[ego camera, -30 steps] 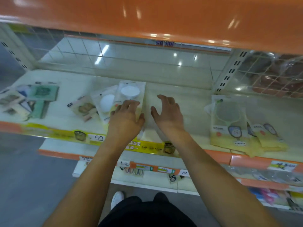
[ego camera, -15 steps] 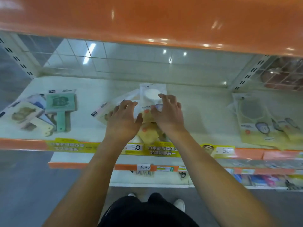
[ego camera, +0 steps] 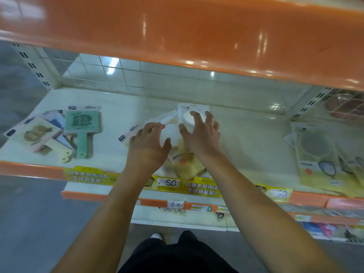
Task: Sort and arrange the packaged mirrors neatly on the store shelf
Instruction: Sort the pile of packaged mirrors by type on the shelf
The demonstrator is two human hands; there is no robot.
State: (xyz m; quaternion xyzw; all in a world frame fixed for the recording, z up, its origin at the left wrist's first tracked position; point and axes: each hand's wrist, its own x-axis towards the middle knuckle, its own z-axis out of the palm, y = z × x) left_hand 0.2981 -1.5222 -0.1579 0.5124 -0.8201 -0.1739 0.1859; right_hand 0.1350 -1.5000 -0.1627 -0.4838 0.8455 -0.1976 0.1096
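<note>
Mirror packets point(ego camera: 194, 162) on shelf point(ego camera: 246, 138) are pressed by left hand point(ego camera: 148, 146) and right hand point(ego camera: 202, 134) — grips wide, fingers spread.

left hand point(ego camera: 149, 143) and right hand point(ego camera: 201, 134) cover most of the middle mirror packs point(ego camera: 184, 162), count unclear. yellow packs point(ego camera: 323, 168) cut off by right edge. shelf label text point(ego camera: 88, 177) blurred. goods on lower shelf point(ego camera: 315, 228) too small to tell.
</note>
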